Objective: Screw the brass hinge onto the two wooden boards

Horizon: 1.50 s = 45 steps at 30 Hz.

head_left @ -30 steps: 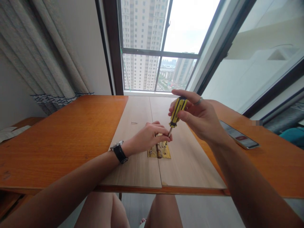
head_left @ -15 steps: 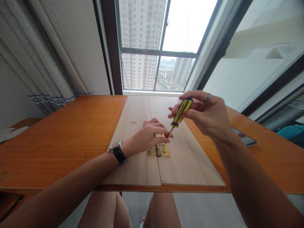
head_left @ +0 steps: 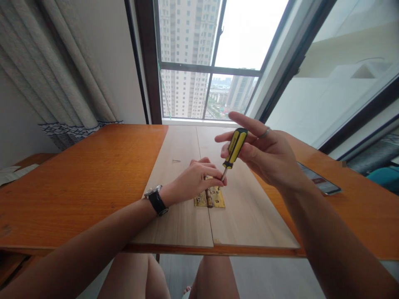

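Observation:
A yellow-and-black screwdriver (head_left: pixel 236 147) stands tilted with its tip pointing down to the hinge. My right hand (head_left: pixel 266 155) holds its handle between the thumb and the rear fingers, while the index finger stretches away from it. My left hand (head_left: pixel 202 176) pinches around the lower end of the shaft; whatever lies between those fingertips is hidden. Beneath it a worn brass hinge (head_left: pixel 220 202) lies flat across the seam of two pale wooden boards (head_left: pixel 246 220). A screw stands up in the hinge's right leaf, just below my left fingertips.
A loose screw (head_left: pixel 176 160) lies on the left board, beyond my left hand. The boards rest on an orange-brown wooden table (head_left: pixel 93 182). A phone-like flat device (head_left: pixel 324 182) lies at the right, beside my right forearm. A window (head_left: pixel 212 68) rises behind the table.
My right hand's index finger has lifted off the screwdriver's handle and straightened, and the handle has shifted slightly left. My left hand has stayed nearly in place.

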Motion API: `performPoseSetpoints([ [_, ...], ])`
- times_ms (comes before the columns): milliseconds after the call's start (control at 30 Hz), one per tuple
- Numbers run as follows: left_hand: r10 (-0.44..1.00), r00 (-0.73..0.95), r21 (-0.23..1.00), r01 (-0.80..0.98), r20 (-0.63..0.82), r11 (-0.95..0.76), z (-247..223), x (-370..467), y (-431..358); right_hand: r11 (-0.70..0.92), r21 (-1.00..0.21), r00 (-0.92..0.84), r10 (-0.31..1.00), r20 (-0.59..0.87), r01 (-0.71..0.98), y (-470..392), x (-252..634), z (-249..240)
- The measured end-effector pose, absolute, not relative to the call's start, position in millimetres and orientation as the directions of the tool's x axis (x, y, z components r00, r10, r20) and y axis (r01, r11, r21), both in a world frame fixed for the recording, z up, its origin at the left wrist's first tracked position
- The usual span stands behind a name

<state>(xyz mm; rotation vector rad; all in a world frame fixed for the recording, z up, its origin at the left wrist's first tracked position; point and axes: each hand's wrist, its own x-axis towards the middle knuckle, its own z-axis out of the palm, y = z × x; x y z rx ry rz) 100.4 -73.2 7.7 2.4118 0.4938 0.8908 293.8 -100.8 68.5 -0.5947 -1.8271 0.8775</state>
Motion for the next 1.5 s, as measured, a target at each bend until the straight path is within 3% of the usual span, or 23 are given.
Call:
performPoseSetpoints([
  [167,0.479,0.732,0.562,0.160,0.485,-0.812,7,100,-74,0.649,-0.756,-0.433,0.660,0.614,-0.081,-101,295,68],
  [433,0.494,0.726,0.570,0.172,0.478,-0.804,8,101,-74,0.701,-0.713,-0.297,0.682,0.669,0.003,-103,289,68],
  [767,0.484,0.760,0.578,0.177,0.434,-0.797,10,100,-73,0.722,-0.686,-0.314,0.673,0.669,0.085,-99,290,67],
  [1200,0.460,0.854,0.406,0.342,0.242,-0.848,9,86,-88,0.685,-0.729,-0.327,0.690,0.646,0.005,-89,296,61],
  [1500,0.454,0.861,0.359,0.359,0.230,-0.862,7,89,-88,0.689,-0.724,-0.335,0.687,0.645,0.019,-91,301,65],
])
